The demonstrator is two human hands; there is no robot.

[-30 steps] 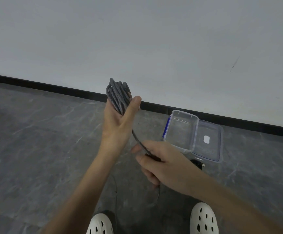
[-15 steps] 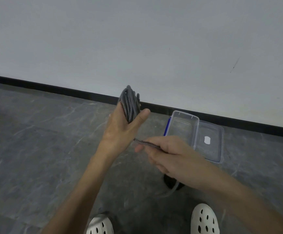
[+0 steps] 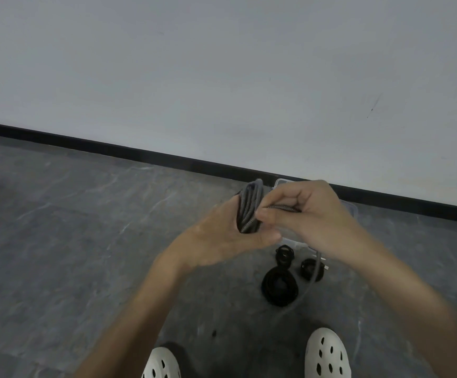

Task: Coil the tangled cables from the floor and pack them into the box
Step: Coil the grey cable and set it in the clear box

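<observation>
I'm wrapping the free end around the grey cable (image 3: 249,208) bundle. I judge each turn should sit snug beside the last, with the tail taut so the loops don't spring apart. My right hand (image 3: 309,219) pinches the strand between thumb and forefinger, its other fingers curled. My left hand (image 3: 222,238) holds the bundle upright, thumb straight beneath it. Its fingers are behind the loops, so I cannot tell their curl. Slack drops at five o'clock past three black coils (image 3: 279,289). The box (image 3: 351,210) peeks out at two o'clock, behind my right hand.
</observation>
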